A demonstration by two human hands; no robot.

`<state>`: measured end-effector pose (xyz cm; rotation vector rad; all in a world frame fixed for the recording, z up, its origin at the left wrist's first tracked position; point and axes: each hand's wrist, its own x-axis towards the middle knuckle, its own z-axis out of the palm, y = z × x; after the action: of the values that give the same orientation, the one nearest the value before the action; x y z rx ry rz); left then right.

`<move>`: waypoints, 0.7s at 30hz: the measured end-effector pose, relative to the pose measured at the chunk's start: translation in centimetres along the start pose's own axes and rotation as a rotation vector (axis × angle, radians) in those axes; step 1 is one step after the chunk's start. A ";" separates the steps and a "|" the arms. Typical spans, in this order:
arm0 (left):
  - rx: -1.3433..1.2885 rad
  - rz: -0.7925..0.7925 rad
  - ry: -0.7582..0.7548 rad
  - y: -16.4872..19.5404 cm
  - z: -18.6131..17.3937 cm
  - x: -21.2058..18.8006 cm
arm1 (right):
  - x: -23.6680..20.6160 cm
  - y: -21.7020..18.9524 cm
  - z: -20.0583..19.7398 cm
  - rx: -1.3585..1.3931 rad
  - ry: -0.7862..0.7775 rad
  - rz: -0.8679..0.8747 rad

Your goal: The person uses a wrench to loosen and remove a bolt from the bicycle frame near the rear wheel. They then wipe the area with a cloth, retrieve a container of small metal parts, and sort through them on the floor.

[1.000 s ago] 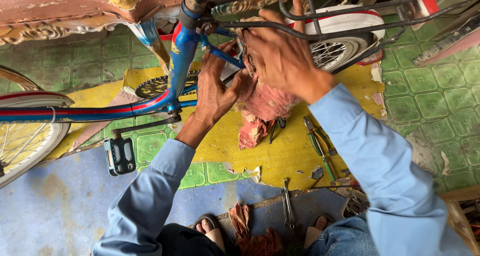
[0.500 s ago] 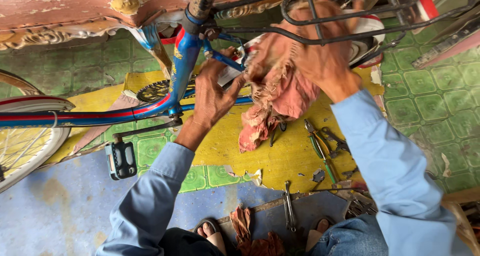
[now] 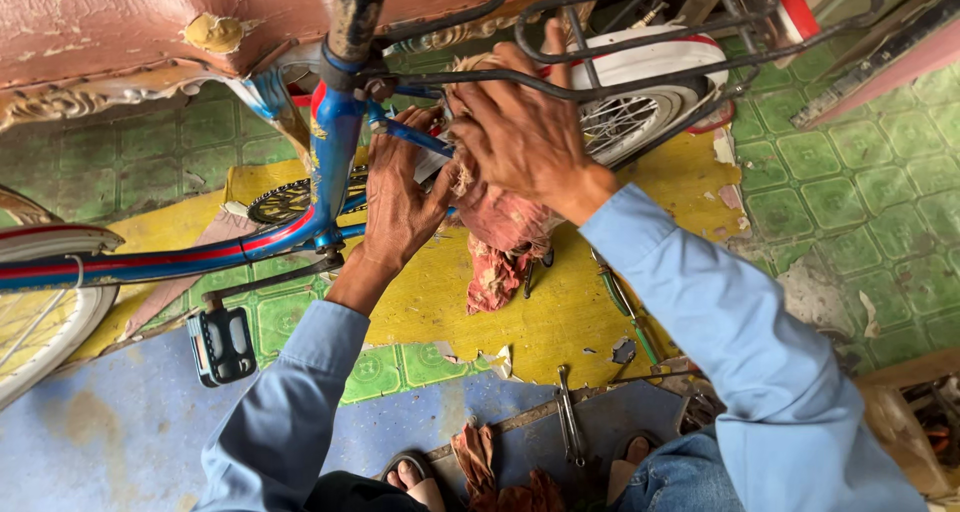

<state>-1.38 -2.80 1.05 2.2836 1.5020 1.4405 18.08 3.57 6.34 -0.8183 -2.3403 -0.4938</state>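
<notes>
A blue and red bicycle frame (image 3: pixel 335 162) stands over a yellow mat (image 3: pixel 560 322). My left hand (image 3: pixel 400 207) is pressed flat against the frame's rear stays beside the chainring (image 3: pixel 285 200). My right hand (image 3: pixel 520 137) grips a reddish rag (image 3: pixel 500 242) against the frame, under the black rear rack (image 3: pixel 640 32). The rag's loose end hangs below my wrist. The white rear mudguard and wheel (image 3: pixel 640 92) sit just behind my right hand.
A black pedal (image 3: pixel 222 344) juts out at the lower left, and the front wheel (image 3: pixel 40 312) is at the far left. Pliers (image 3: pixel 620 302) and a wrench (image 3: pixel 570 427) lie on the floor, with another rag (image 3: pixel 480 457) by my sandalled foot (image 3: pixel 415 477).
My right hand has brought the rag down and left from the rear rack onto the frame. My left hand has stayed on the stays.
</notes>
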 end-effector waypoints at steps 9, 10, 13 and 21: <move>0.033 -0.041 -0.009 0.1 0.0 -0.3 | -4.2 4.6 -3.1 -0.089 0.137 0.276; 0.038 -0.043 -0.003 0.2 0.1 -0.4 | -4.6 4.3 -2.9 -0.091 0.149 0.280; 0.060 -0.053 0.001 0.6 0.2 -0.3 | -5.6 3.3 -2.5 -0.090 0.209 0.267; 0.144 0.017 0.107 3.0 -0.5 -1.3 | -8.2 3.7 -2.7 0.140 0.329 0.195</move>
<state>0.29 -5.53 1.97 2.3387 1.6716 1.5295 26.83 1.34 3.57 -0.8203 -1.9476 -0.3473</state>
